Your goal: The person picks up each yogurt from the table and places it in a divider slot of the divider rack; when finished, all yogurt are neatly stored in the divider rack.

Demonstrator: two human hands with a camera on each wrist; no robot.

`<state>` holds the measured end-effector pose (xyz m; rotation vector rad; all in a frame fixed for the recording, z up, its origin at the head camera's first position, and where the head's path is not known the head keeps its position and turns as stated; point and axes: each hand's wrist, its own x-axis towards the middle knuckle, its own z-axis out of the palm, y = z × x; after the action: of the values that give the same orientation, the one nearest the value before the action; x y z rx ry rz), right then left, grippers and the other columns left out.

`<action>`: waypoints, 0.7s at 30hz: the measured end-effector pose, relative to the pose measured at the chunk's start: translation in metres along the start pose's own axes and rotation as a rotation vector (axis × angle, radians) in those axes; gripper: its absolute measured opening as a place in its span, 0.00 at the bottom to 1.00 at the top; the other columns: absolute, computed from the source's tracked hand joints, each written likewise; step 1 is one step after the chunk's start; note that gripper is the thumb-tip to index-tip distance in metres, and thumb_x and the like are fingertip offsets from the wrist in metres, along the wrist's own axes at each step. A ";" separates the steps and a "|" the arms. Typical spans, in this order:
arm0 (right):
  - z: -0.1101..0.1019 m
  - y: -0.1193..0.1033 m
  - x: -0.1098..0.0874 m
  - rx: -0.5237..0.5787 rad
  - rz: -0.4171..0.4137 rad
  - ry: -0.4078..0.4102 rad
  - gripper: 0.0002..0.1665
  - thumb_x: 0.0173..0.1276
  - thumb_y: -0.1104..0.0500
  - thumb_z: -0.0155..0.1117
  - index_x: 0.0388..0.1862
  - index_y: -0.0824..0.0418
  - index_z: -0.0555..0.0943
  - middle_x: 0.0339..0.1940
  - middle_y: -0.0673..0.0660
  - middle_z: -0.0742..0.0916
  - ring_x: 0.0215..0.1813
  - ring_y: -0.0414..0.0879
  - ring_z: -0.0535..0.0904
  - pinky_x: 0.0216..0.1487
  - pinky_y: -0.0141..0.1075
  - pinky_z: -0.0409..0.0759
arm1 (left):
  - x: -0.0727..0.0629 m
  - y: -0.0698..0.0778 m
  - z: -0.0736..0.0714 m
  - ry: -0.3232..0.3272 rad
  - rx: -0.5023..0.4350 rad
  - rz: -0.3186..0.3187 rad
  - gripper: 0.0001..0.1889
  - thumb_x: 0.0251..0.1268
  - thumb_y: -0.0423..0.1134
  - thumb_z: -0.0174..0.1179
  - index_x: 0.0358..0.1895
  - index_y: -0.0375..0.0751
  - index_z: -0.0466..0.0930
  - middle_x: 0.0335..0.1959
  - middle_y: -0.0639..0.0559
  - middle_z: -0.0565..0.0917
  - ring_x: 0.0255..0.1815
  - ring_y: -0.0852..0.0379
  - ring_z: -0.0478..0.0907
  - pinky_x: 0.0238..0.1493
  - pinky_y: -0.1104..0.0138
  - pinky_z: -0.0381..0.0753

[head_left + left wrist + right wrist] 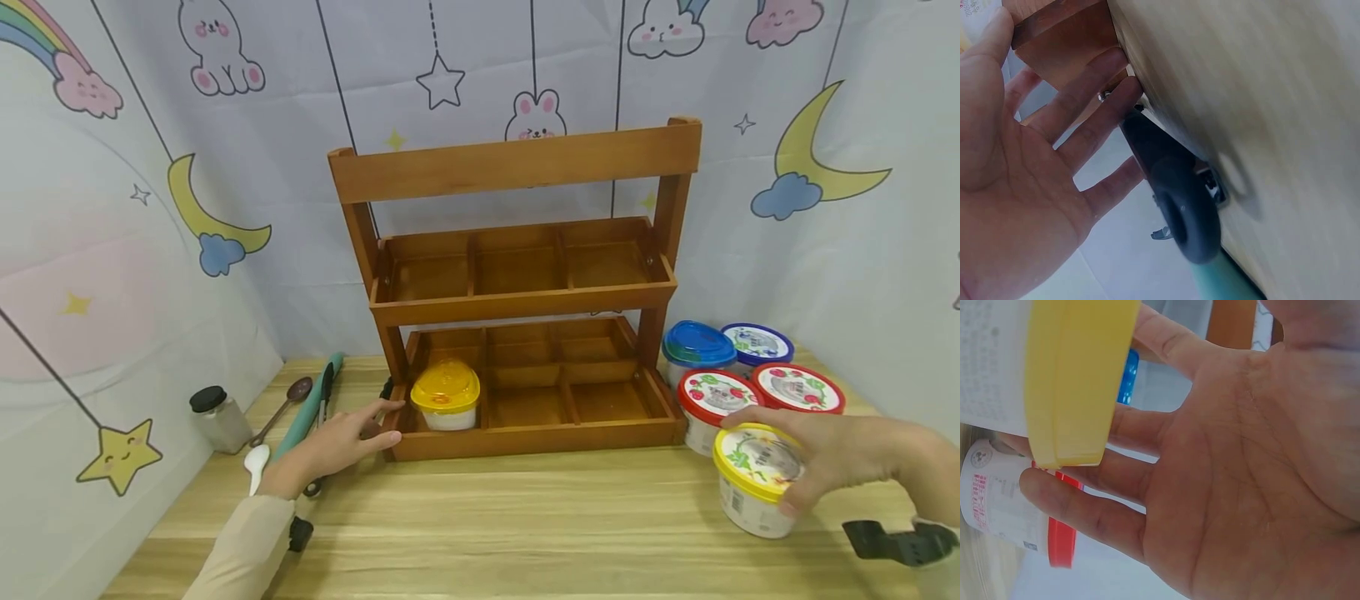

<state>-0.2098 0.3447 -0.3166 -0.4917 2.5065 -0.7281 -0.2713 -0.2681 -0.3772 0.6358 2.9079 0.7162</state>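
My right hand grips a white tub with a yellow lid, thumb on the near side and fingers on the far side. In the right wrist view the yellow rim lies against the fingers; whether the tub touches the table I cannot tell. At the left front corner of a two-tier wooden rack, my left hand rests with its fingers extended, holding nothing. A tub with a domed yellow lid sits in the rack's lower left front compartment.
Right of the rack stand two red-lidded tubs, a light-blue-lidded tub and a dark-blue-lidded tub. To the left lie a black-capped jar, a brown spoon, a white spoon and a teal utensil.
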 end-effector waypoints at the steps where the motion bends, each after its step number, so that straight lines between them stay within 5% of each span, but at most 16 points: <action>1: 0.000 0.000 0.000 0.003 0.005 -0.001 0.53 0.51 0.58 0.79 0.74 0.55 0.61 0.61 0.66 0.71 0.56 0.64 0.66 0.44 0.49 0.74 | 0.000 0.000 0.000 -0.001 0.002 0.007 0.32 0.74 0.61 0.53 0.74 0.52 0.65 0.49 0.51 0.85 0.50 0.50 0.82 0.49 0.49 0.80; 12: -0.001 -0.010 -0.001 -0.020 0.030 0.001 0.58 0.53 0.56 0.79 0.78 0.58 0.56 0.65 0.72 0.69 0.57 0.66 0.65 0.44 0.50 0.77 | 0.000 0.001 0.000 0.002 0.000 0.023 0.32 0.74 0.60 0.53 0.74 0.49 0.66 0.48 0.50 0.86 0.48 0.51 0.83 0.48 0.50 0.81; 21: 0.001 -0.023 -0.003 -0.034 -0.040 0.016 0.59 0.54 0.56 0.77 0.80 0.60 0.54 0.69 0.74 0.65 0.59 0.68 0.65 0.44 0.49 0.77 | 0.000 -0.001 0.001 0.003 0.000 -0.003 0.31 0.74 0.60 0.53 0.74 0.53 0.65 0.51 0.50 0.84 0.52 0.50 0.81 0.49 0.49 0.79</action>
<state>-0.2016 0.3274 -0.3030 -0.5522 2.5340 -0.7078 -0.2714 -0.2684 -0.3784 0.6310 2.9104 0.7174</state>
